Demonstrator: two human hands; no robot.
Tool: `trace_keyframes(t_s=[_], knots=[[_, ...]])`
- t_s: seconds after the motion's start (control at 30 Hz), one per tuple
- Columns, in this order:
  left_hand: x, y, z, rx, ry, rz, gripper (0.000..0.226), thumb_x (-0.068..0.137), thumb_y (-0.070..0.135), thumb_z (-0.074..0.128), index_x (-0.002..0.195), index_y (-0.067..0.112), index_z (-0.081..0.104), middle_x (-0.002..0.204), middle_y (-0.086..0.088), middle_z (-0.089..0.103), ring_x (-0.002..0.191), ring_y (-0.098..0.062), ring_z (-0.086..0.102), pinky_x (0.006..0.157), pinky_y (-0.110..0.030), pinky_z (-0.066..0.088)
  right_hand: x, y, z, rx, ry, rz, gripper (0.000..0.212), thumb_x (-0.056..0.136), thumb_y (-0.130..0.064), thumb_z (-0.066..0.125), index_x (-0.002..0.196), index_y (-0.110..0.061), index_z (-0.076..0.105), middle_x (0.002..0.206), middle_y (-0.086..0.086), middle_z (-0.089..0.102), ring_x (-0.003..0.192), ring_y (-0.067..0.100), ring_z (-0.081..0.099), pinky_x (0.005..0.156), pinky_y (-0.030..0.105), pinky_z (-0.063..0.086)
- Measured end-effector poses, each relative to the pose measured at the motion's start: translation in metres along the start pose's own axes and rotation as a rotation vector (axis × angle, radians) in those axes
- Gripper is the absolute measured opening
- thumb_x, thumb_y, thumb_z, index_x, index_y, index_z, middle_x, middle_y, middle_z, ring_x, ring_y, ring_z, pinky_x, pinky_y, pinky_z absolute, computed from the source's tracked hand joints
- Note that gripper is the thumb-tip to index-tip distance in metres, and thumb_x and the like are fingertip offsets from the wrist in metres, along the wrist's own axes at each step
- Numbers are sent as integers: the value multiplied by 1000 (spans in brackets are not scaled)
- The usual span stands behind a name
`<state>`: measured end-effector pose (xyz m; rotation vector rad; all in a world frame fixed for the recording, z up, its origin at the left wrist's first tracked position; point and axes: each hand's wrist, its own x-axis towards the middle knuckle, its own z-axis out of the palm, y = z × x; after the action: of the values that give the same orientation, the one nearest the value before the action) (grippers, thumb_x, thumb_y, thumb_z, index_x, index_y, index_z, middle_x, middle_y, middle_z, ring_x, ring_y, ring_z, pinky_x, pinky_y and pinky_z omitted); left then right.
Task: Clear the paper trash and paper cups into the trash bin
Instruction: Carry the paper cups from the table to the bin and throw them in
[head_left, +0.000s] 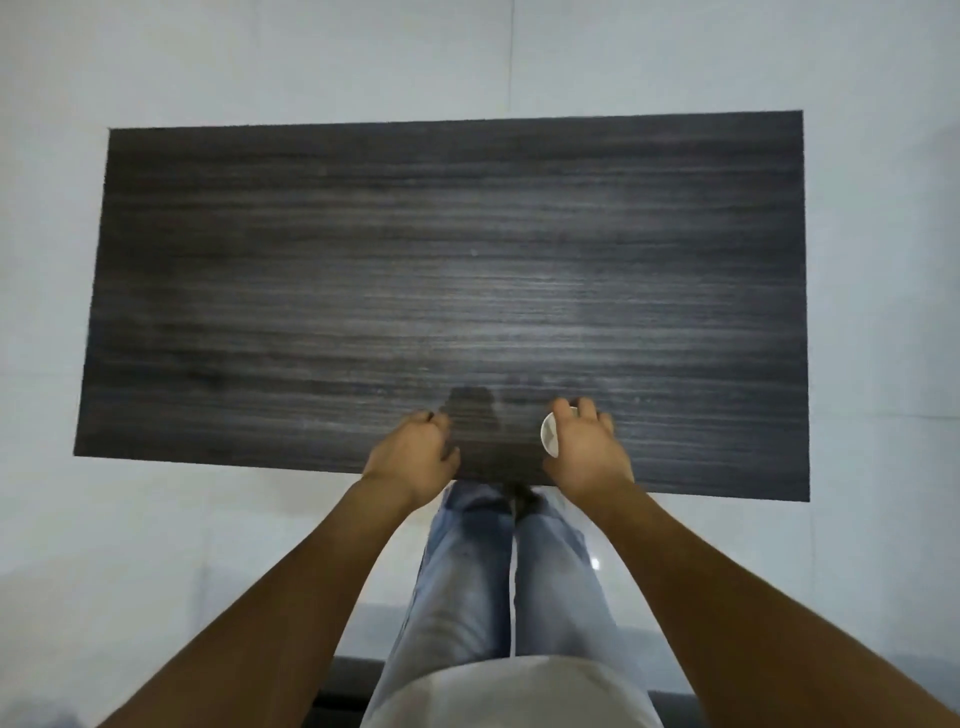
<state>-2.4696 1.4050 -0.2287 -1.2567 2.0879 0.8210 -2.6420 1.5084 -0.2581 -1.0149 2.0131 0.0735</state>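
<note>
My right hand (584, 447) grips a white paper cup (549, 434) over the near edge of the dark wood-grain table (363, 270). Only the cup's round rim shows at the left of my fingers; the rest is hidden by the hand. My left hand (418, 452) hovers beside it over the same edge, fingers curled inward, and nothing shows in it. No trash bin and no paper trash appear in the head view.
The table stands on a pale tiled floor (883, 260) that surrounds it on all sides. My legs in blue jeans (467, 571) stand right at the table's near edge. A dark strip (343, 675) lies on the floor behind my feet.
</note>
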Motion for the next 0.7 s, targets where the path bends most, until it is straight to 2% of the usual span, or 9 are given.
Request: trace_keyframes(t_s=[0.27,0.37,0.5,0.7], knots=[[-117,1,-54,-175,242,-85,43,95,32,50,134,17,43,135,-5,46,122,-24,44,97,-38,41,-81,-90,-69,-148,2,-306,59,85,-19,67,136,-20,39,138,7,38,126,31,37,92,42,47],[-159,-20,-67,-251,336,-164,44,93,33,52,133,17,44,134,-4,47,121,-22,46,98,-36,42,-105,-137,-80,-220,7,-421,58,87,-13,62,139,-21,37,141,7,36,127,30,38,96,40,45],[-208,-56,-72,-333,448,-250,49,94,36,51,138,18,42,139,-4,45,127,-22,43,102,-37,41,-135,-198,-74,-317,-21,-530,54,87,-16,62,136,-23,39,140,5,36,125,29,40,93,39,46],[-273,-139,-59,-440,555,-437,43,94,39,50,133,20,47,135,-2,51,118,-20,52,97,-32,46,-172,-300,-30,-493,-72,-717,60,85,-18,64,138,-22,37,138,7,36,124,31,40,94,39,46]])
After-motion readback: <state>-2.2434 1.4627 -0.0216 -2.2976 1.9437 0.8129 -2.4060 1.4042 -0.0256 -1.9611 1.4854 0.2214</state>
